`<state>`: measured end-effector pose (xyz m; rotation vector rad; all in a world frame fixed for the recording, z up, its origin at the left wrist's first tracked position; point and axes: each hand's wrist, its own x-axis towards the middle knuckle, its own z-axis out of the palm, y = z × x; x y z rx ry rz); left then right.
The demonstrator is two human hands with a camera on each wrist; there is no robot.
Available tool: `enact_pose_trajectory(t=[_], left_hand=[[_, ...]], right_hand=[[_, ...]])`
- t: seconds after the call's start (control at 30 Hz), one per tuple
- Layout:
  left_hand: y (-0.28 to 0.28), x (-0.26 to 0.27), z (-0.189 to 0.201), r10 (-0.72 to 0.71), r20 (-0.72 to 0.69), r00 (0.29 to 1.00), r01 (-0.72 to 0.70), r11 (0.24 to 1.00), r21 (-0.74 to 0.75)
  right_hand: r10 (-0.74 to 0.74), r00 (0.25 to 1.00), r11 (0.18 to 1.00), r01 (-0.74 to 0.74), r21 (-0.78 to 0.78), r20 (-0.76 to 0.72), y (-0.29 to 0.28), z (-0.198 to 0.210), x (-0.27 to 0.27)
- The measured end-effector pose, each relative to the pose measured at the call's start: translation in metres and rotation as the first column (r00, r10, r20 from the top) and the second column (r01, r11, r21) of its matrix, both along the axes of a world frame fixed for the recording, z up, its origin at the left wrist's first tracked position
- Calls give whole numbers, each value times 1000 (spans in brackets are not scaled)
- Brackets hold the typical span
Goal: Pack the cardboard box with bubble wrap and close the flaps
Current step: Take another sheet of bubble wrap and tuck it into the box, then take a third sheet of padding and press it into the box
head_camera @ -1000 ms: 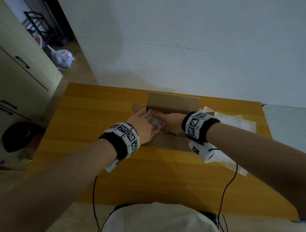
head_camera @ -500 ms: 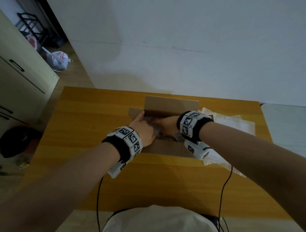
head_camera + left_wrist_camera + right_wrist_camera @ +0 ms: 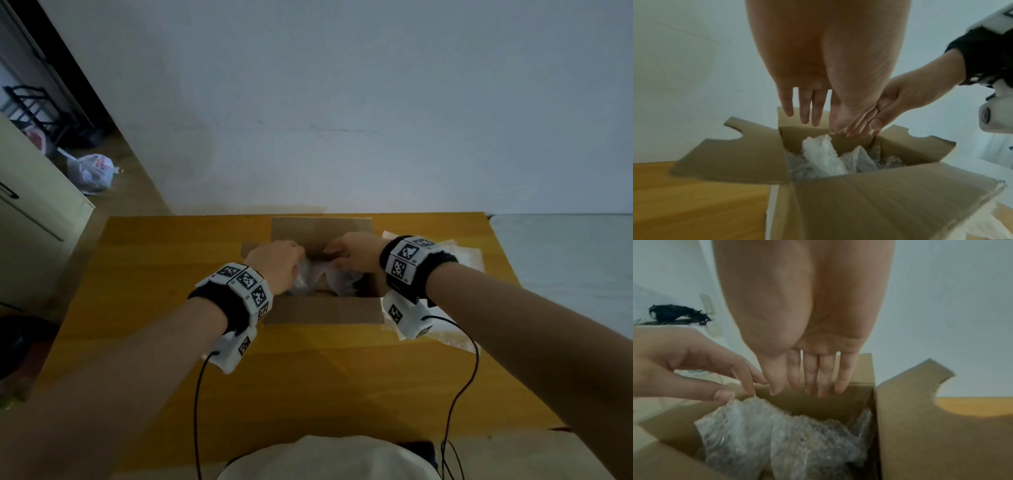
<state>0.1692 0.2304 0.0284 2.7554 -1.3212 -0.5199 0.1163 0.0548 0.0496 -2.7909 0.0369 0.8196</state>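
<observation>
An open cardboard box (image 3: 325,311) stands on the wooden table (image 3: 171,274) with its flaps spread outward. Crumpled bubble wrap (image 3: 322,274) fills it, rising to a peak (image 3: 824,155) in the left wrist view. My left hand (image 3: 277,263) hovers over the box's left side with straight fingers (image 3: 803,113). In the right wrist view its thumb and index tips (image 3: 751,391) touch the top of the bubble wrap (image 3: 766,426). My right hand (image 3: 352,253) hangs over the far right of the opening, fingers (image 3: 824,386) straight and holding nothing.
Loose sheets of clear wrap (image 3: 462,253) lie on the table to the right of the box. A white wall rises just behind it. Wrist cables (image 3: 197,411) trail toward my body. A pale cabinet (image 3: 34,222) stands at the left.
Both hands have lifted from pressing the bubble wrap down inside the box and now hover above the opening, slightly apart. The wrap stands up higher.
</observation>
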Motion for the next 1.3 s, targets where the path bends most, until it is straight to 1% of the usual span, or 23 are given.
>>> enact_pose_trajectory(t=[0.1,0.2,0.33,0.5,0.63,0.73,0.83,0.93,1.03,1.1,1.2,1.3], left_hand=[[-12,-6,9,27,6,1000,-27,996,-84],[-29,-13,16,15,31,999,-11,989,-150],[-58,-28,22,-8,6,1000,9,958,-285],[-102,-55,23,-75,-1,997,69,926,-370],[-138,-81,19,-137,-36,990,117,935,-335],[-162,-103,12,-169,-53,984,141,930,-339],[-180,-126,-5,-181,-116,976,135,935,-327],[-193,-146,-27,-165,-195,967,101,948,-301],[-199,-154,-51,-106,-225,969,49,968,-245],[-201,-154,-68,-79,-201,976,40,981,-191],[-202,-151,-93,-86,-101,991,74,990,-116],[-209,-148,-109,-58,-36,998,57,998,-28]], right_hand=[[-96,993,995,95,20,66,-10,11,-13],[-212,970,976,203,78,123,-22,21,-28],[-391,903,916,362,175,179,-47,26,-55],[-496,839,865,453,215,223,-80,27,-96],[-590,778,806,550,219,217,-106,19,-128],[-647,734,762,610,219,206,-123,6,-150],[-670,721,741,639,205,175,-139,-10,-164],[-688,710,724,660,198,148,-152,-33,-173],[-667,731,745,648,158,145,-164,-57,-179],[-649,747,760,633,146,145,-170,-72,-182],[-616,773,787,600,142,151,-175,-96,-184],[-587,791,810,569,142,175,-181,-115,-183]])
